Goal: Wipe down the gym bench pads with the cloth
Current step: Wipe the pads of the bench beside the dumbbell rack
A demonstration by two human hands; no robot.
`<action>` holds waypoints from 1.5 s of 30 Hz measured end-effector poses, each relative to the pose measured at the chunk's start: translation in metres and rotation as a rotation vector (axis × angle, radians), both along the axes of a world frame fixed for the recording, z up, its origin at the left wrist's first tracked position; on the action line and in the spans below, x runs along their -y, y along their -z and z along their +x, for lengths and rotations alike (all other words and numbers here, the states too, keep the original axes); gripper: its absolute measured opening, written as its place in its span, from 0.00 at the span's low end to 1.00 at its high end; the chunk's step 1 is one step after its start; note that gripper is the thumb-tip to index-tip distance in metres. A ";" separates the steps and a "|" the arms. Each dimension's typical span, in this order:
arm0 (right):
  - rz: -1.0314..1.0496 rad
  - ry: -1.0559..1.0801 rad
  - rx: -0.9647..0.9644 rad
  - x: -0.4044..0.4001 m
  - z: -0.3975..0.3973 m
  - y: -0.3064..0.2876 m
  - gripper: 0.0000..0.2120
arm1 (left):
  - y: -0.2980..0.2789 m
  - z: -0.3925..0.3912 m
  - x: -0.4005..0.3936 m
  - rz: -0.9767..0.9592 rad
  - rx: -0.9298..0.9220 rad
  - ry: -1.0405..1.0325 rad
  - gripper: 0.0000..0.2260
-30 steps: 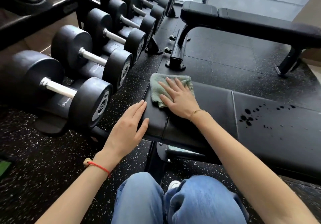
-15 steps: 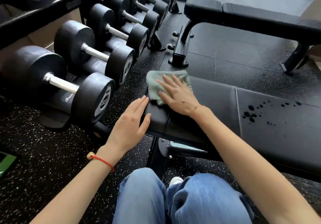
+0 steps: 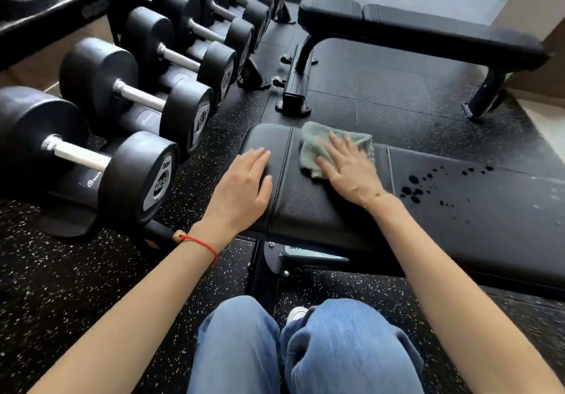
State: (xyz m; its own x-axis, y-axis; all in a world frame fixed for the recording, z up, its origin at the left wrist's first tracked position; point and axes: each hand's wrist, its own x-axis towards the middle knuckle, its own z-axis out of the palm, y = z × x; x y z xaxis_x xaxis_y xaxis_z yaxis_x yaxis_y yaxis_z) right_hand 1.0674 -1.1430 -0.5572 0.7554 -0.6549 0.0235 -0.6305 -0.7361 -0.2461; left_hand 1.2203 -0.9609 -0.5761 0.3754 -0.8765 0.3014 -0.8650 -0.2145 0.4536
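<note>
A black padded gym bench [image 3: 321,210] runs from centre to the right edge. Its small left pad holds a crumpled pale green cloth [image 3: 315,146]. My right hand [image 3: 348,170] lies flat on the cloth with straight spread fingers, pressing it onto the pad. My left hand [image 3: 241,188] rests flat on the pad's left end, fingers straight, holding nothing. On the longer right pad [image 3: 474,219] sits a cluster of dark wet drops [image 3: 415,185], apart from the cloth.
A rack of black dumbbells [image 3: 128,118] lines the left side, close to the bench's end. A second black bench [image 3: 412,29] stands behind, its foot [image 3: 293,100] just beyond the cloth. My knees in blue jeans [image 3: 305,347] are below, on speckled black rubber floor [image 3: 76,286].
My right hand has slid the cloth to the right, from the pad's left end to past its seam. My left hand now lies further onto the pad's left end.
</note>
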 end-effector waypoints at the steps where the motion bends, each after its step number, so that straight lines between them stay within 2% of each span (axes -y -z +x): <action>1: -0.008 -0.088 0.041 -0.019 -0.017 0.000 0.26 | 0.002 0.000 0.005 0.015 0.006 0.002 0.26; 3: 0.009 -0.227 0.082 -0.056 -0.063 0.000 0.26 | 0.007 0.000 0.008 0.038 0.049 -0.001 0.26; 6: 0.060 -0.213 0.060 -0.051 -0.105 -0.004 0.26 | 0.013 0.001 0.007 0.042 0.080 -0.009 0.27; 10: -0.011 0.052 -0.003 0.019 -0.051 -0.003 0.27 | 0.012 -0.002 0.007 0.034 0.097 -0.029 0.27; 12: -0.022 0.108 -0.049 0.024 -0.009 -0.002 0.26 | 0.012 -0.003 0.007 0.032 0.093 -0.040 0.27; 15: -0.033 -0.080 0.013 -0.018 0.003 0.003 0.28 | 0.011 -0.004 0.005 0.024 0.082 -0.040 0.26; 19: 0.004 -0.365 0.045 -0.066 -0.063 0.002 0.26 | 0.008 -0.002 0.003 -0.017 0.036 -0.033 0.24; 22: 0.029 -0.298 0.054 -0.043 -0.063 0.001 0.26 | 0.008 0.004 -0.012 -0.032 0.010 -0.051 0.24; 25: -0.018 -0.115 0.034 -0.005 0.001 0.000 0.26 | 0.010 0.013 -0.036 -0.018 0.024 -0.077 0.24; 27: -0.004 -0.086 -0.026 -0.005 0.050 -0.002 0.25 | 0.010 0.017 -0.048 -0.005 0.022 -0.088 0.24; 30: -0.002 -0.270 0.004 -0.048 0.072 -0.002 0.25 | 0.010 0.019 -0.058 -0.006 0.036 -0.086 0.27; 35: 0.010 -0.504 0.088 -0.091 -0.005 0.004 0.26 | 0.013 0.017 -0.067 -0.032 0.013 -0.029 0.26; 37: 0.014 -0.452 0.066 -0.066 0.000 0.004 0.27 | 0.015 0.017 -0.066 -0.036 0.003 -0.030 0.26; 42: 0.006 -0.099 -0.044 -0.004 0.089 -0.005 0.26 | 0.013 0.014 -0.064 -0.028 0.009 -0.050 0.27; 45: 0.017 -0.200 -0.003 -0.032 0.084 -0.004 0.26 | 0.012 0.014 -0.063 -0.013 0.012 -0.053 0.27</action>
State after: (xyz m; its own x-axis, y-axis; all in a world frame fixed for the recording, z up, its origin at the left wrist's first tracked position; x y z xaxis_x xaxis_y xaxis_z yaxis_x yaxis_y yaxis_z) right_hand 1.1512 -1.1107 -0.5532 0.8704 -0.4921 0.0119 -0.4728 -0.8426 -0.2579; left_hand 1.2347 -0.8981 -0.5882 0.4173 -0.8514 0.3177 -0.8580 -0.2539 0.4466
